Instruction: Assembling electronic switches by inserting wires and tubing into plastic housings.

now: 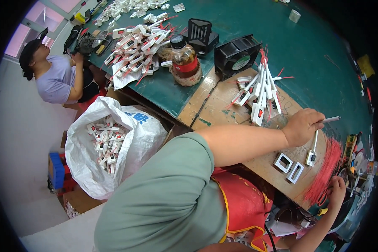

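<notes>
My left hand point(303, 127) is closed around a thin white tube point(332, 119), whose end sticks out to the right. Just below this hand a white housing with a black part inside point(311, 158) lies on the board, a white stem running from it up toward my fingers. Beside it are two white rectangular frames, one point(283, 162) with a wider opening, the other point(295, 172) narrower. At the lower right, my right hand point(337, 192) has its fingers curled at the edge of a bundle of red wires point(323, 172); what they pinch, if anything, is too small to see.
White assemblies with red wires point(260, 94) are heaped on the brown board point(214, 105), near a black fan point(237, 56). Further left stand a jar point(185, 63) and a larger heap point(134, 48). A white sack point(86, 168) holds more pieces. Another person point(59, 77) sits at the far left.
</notes>
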### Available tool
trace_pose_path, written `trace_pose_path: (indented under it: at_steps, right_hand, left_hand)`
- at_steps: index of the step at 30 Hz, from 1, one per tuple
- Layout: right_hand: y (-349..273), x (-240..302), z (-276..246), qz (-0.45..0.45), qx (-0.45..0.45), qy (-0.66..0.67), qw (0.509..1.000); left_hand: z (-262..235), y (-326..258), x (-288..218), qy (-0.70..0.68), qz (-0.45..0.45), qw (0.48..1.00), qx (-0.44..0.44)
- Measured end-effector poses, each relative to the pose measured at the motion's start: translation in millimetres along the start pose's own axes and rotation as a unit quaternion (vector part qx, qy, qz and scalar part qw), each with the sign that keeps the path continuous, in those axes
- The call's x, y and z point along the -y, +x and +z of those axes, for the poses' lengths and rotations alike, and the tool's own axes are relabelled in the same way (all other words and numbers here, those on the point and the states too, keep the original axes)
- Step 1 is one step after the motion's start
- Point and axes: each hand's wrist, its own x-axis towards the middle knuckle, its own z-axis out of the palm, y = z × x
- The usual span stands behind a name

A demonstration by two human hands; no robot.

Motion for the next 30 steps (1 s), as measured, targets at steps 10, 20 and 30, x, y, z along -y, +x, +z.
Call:
trace_pose_path:
  at_steps: [10, 20, 30]
  right_hand:
    - [-11.6, 30.3, -6.5, -0.012, -0.041, 0.244, 0.969]
    - [-19.5, 124.0, 22.7, -0.200, -0.023, 0.356, 0.913]
    - [-33.9, 171.3, 57.6, -0.278, 0.012, 0.296, 0.914]
  left_hand:
    - [1.7, -4.3, -1.6, 0.050, 0.088, 0.995, -0.004]
    - [-7.8, -4.8, 5.2, 0.112, 0.033, 0.988, 0.099]
    - [4.4, -5.2, -5.7, 0.086, 0.016, 0.991, 0.105]
